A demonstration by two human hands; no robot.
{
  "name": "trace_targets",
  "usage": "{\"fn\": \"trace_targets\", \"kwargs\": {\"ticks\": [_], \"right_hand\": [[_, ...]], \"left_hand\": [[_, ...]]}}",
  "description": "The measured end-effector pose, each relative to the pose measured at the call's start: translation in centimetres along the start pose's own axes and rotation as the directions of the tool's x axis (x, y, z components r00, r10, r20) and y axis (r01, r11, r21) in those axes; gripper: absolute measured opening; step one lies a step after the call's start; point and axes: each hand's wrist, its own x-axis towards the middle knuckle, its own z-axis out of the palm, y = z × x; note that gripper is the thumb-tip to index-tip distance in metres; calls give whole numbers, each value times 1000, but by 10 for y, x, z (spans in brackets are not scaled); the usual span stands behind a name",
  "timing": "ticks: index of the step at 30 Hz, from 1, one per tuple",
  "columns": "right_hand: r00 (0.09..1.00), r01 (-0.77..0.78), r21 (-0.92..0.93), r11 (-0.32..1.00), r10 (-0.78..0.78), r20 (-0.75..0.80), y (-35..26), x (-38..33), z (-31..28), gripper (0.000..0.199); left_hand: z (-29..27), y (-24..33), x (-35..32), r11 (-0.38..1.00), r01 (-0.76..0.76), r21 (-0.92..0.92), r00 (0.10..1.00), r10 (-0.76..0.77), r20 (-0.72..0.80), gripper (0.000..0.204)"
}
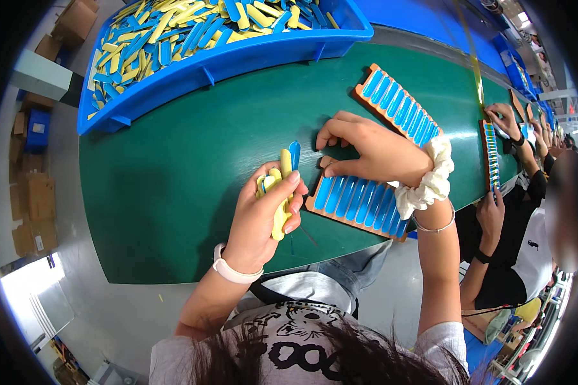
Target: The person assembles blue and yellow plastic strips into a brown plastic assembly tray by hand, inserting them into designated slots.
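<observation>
My left hand [268, 208] is closed around a small bunch of rounded plastic strips [280, 221], yellow on one face and blue on the other. One strip [295, 154] sticks up from the bunch with its blue face showing. My right hand [366, 146] hovers over the left end of a brown slotted tray [354, 221], thumb beside the tray's upper corner. Its fingers are bent and apart from the thumb, with nothing seen between them. Blue strips [347, 199] lie side by side in the tray's slots. My right wrist covers the tray's upper right part.
A blue bin [212, 74] heaped with yellow and blue strips [173, 32] stands at the far left of the green table [173, 173]. Beyond my right hand lies a second filled tray [398, 102]. At the right, a co-worker's hands [492, 215] hold another tray [491, 154].
</observation>
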Motion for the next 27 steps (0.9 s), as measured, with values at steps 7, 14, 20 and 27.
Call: {"fn": "trace_targets", "kwargs": {"ticks": [7,14,20,27], "right_hand": [[959,-103,-119,988,67,-275,-16,-51,14,82],[882,-419,-238,876,332,-333,-38,-113,42,105],[728,-510,-189,839,304,-614,-16,-87,42,104],[576,-636,-192,747,294,-763,-10,-71,32,103]], "left_hand": [[-4,-2,0,1000,-16,-18,1000,16,-15,8],[1,-7,-5,999,-14,-34,999,15,43,8],[-6,-7,5,991,57,-118,994,-45,103,13],[-7,-4,-4,992,27,-127,992,-11,125,23]]}}
